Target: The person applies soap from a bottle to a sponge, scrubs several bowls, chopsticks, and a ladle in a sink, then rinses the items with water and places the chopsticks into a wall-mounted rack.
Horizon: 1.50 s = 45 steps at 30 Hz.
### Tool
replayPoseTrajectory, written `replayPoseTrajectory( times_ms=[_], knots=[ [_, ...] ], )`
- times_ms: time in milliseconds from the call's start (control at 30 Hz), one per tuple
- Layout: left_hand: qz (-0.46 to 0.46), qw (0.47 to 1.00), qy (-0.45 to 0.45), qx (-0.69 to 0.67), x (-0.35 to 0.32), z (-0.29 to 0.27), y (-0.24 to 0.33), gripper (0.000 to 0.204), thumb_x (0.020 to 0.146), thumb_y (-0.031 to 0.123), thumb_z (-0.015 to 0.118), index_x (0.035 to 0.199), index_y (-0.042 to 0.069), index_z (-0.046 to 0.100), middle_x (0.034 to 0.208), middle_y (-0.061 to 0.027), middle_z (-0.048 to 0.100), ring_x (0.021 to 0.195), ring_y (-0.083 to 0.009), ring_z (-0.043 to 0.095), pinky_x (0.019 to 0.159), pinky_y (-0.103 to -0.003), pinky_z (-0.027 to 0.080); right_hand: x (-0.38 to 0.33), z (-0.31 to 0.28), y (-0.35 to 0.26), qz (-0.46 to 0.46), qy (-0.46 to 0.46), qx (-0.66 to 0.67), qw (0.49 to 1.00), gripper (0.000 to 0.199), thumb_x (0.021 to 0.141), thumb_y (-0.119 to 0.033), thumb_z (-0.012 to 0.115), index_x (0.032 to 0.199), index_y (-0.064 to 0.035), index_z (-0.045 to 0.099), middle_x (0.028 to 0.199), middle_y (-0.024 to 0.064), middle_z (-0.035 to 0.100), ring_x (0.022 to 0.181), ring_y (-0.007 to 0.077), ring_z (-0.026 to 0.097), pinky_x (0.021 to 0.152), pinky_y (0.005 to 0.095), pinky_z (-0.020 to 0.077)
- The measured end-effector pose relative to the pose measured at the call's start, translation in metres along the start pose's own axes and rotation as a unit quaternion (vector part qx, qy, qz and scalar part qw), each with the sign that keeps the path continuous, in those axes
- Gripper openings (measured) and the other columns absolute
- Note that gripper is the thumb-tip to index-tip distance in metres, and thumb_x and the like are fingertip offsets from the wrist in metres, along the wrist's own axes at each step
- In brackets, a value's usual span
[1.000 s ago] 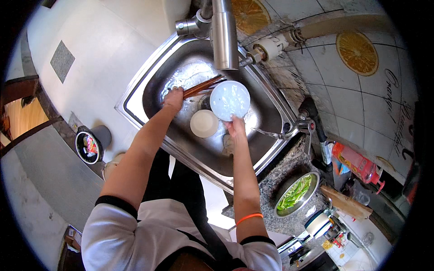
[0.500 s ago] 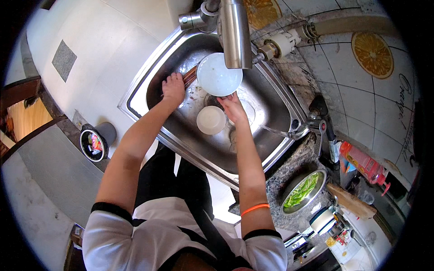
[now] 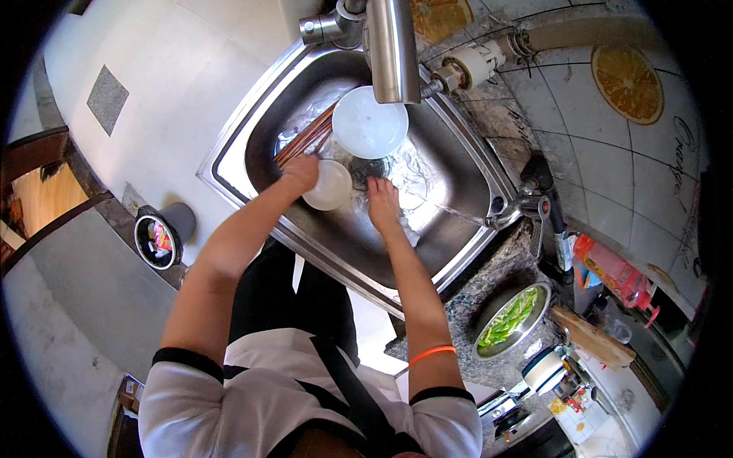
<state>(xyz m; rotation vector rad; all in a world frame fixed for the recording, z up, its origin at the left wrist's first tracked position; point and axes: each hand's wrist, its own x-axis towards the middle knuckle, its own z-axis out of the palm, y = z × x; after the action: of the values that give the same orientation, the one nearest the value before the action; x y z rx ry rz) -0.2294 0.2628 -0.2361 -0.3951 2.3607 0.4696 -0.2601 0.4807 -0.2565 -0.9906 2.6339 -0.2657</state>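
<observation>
With the dark round drain (image 3: 368,169) of the stainless-steel sink (image 3: 443,243) as clock centre, the grey cylindrical bin (image 3: 180,220) sits between eight and nine, bright wrappers in it, their print too small to read. Your left hand (image 3: 301,174) is at nine, against the small white round bowl (image 3: 330,185); its fingers are partly hidden, so I cannot tell whether they pinch the rim. The brown slender chopsticks (image 3: 311,137) lie bundled toward ten, and the larger pale round bowl (image 3: 369,124) sits at twelve. Your right hand (image 3: 384,206) is empty at five, fingers straight and nearly together, tips by the drain. Farther right, the steel bowl of green cut vegetables (image 3: 513,319) stands between four and five, the red plastic pump bottle (image 3: 611,267), its label unreadable, near four, and the white wall tiles (image 3: 599,172) bear dark cursive lettering at three.
</observation>
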Motion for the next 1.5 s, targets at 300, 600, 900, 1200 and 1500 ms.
replayPoseTrajectory(
  times_ms=[300, 600, 900, 1200, 1500],
  knots=[
    [-0.002, 0.934, 0.349, 0.074, -0.019, -0.021, -0.012, 0.016, 0.075, 0.010, 0.042, 0.084, 0.006, 0.054, 0.087, -0.0107, 0.056, 0.084, -0.0253, 0.054, 0.070, -0.033, 0.045, 0.020, 0.032, -0.013, 0.021, -0.085, -0.067, 0.994, 0.022, 0.069, -0.010, 0.044, 0.088, -0.0048, 0.054, 0.091, 0.0093, 0.054, 0.095, 0.0216, 0.044, 0.085, 0.0358, 0.0281],
    [0.112, 0.988, 0.103, -0.009, -0.062, -0.010, 0.043, 0.020, 0.069, 0.016, 0.055, 0.084, 0.004, 0.050, 0.090, -0.0126, 0.052, 0.082, -0.0273, 0.052, 0.069, -0.037, 0.043, 0.024, 0.033, -0.020, 0.066, -0.103, -0.064, 0.990, 0.024, 0.067, -0.011, 0.047, 0.089, -0.0078, 0.055, 0.091, 0.0059, 0.055, 0.094, 0.0186, 0.048, 0.087, 0.0408, 0.0239],
    [0.138, 0.986, 0.097, -0.015, -0.018, 0.028, 0.073, 0.026, 0.071, 0.011, 0.050, 0.095, 0.001, 0.049, 0.104, -0.0159, 0.047, 0.091, -0.0283, 0.051, 0.075, -0.037, 0.043, 0.010, 0.024, -0.024, 0.043, -0.090, -0.064, 0.993, 0.033, 0.068, -0.015, 0.050, 0.100, -0.0077, 0.050, 0.099, 0.0059, 0.053, 0.100, 0.0175, 0.043, 0.087, 0.0412, 0.0217],
    [-0.046, 0.924, 0.085, -0.370, 0.028, 0.059, 0.076, 0.038, 0.069, 0.006, 0.045, 0.107, 0.005, 0.042, 0.097, -0.0228, 0.051, 0.090, -0.0375, 0.050, 0.076, -0.043, 0.041, 0.002, 0.013, -0.026, 0.042, -0.118, -0.070, 0.990, 0.030, 0.069, -0.014, 0.048, 0.098, -0.0054, 0.051, 0.102, 0.0059, 0.050, 0.105, 0.0178, 0.038, 0.089, 0.0451, 0.0202],
    [-0.032, 0.900, 0.168, -0.401, 0.011, 0.061, 0.093, 0.036, 0.065, 0.005, 0.048, 0.101, 0.011, 0.050, 0.091, -0.0179, 0.056, 0.085, -0.0334, 0.054, 0.074, -0.040, 0.043, -0.028, -0.031, -0.021, 0.078, 0.075, 0.011, 0.994, 0.024, 0.069, -0.013, 0.053, 0.094, -0.0094, 0.054, 0.094, 0.0072, 0.051, 0.093, 0.0211, 0.044, 0.081, 0.0426, 0.0289]
  ],
)
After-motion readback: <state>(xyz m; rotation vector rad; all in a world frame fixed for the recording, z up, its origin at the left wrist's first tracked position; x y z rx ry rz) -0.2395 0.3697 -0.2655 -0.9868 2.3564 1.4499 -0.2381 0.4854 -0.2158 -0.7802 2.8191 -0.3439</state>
